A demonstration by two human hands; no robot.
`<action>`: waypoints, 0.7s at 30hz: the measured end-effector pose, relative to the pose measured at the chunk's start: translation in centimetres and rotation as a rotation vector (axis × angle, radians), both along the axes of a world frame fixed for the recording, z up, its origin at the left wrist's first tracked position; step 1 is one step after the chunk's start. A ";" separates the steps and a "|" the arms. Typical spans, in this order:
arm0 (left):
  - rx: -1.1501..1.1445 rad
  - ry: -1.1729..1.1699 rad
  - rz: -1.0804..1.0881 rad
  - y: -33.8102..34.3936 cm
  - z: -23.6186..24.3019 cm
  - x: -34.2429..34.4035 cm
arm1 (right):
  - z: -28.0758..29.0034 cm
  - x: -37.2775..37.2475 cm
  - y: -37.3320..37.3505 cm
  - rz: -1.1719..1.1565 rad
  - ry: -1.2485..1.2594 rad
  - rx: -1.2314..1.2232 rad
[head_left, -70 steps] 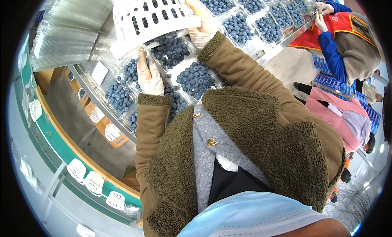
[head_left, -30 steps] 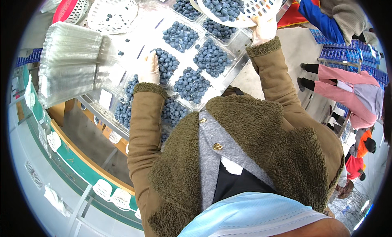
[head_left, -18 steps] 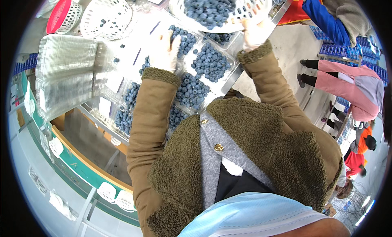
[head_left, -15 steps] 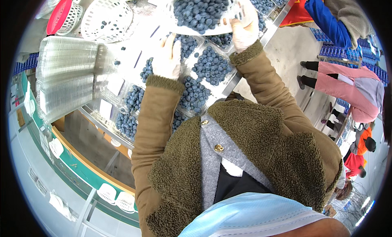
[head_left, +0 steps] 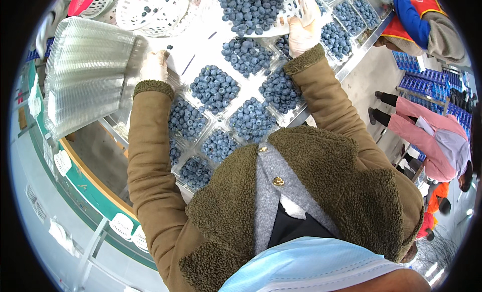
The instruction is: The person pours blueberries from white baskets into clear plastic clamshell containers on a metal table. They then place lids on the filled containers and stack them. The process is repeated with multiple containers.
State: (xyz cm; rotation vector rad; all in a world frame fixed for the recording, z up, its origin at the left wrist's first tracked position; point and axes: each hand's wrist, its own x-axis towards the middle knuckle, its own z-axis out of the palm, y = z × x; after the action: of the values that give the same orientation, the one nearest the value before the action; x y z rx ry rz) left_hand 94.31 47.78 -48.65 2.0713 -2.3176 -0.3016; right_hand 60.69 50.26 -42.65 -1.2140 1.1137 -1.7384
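My right hand (head_left: 304, 38), in a pale thin glove, grips the right rim of a white perforated basket (head_left: 296, 8) that holds a heap of blueberries (head_left: 251, 10). The basket is at the top of the view, above clear plastic punnets. My left hand (head_left: 154, 67), also gloved, is beside the right end of a tall stack of nested clear punnets (head_left: 88, 73). Its fingers look curled; whether anything is in them is hidden. Between my arms, several filled punnets of blueberries (head_left: 214, 88) stand in rows on the table.
A second white basket (head_left: 150, 28) with a few berries stands at the upper left, near a red-rimmed basket (head_left: 85, 3). More filled punnets (head_left: 336, 39) line the right table edge. Beyond it are a person in pink (head_left: 419, 126) and another in blue sleeves (head_left: 412, 18).
My left hand has moved left from over the filled punnets to beside the punnet stack, uncovering blueberries. My right hand stays on the basket's rim. The view has shifted.
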 end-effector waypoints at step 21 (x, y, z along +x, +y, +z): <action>-0.095 0.130 -0.131 -3.6 -1.3 -3.1 | 3.2 -6.5 5.0 -0.219 -0.110 0.175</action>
State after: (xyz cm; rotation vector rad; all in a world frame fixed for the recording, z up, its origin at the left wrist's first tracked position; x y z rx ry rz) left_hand 91.21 44.20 -49.99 1.8047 -2.3463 -0.3116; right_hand 54.16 55.27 -39.44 -0.9077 1.3420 -1.8020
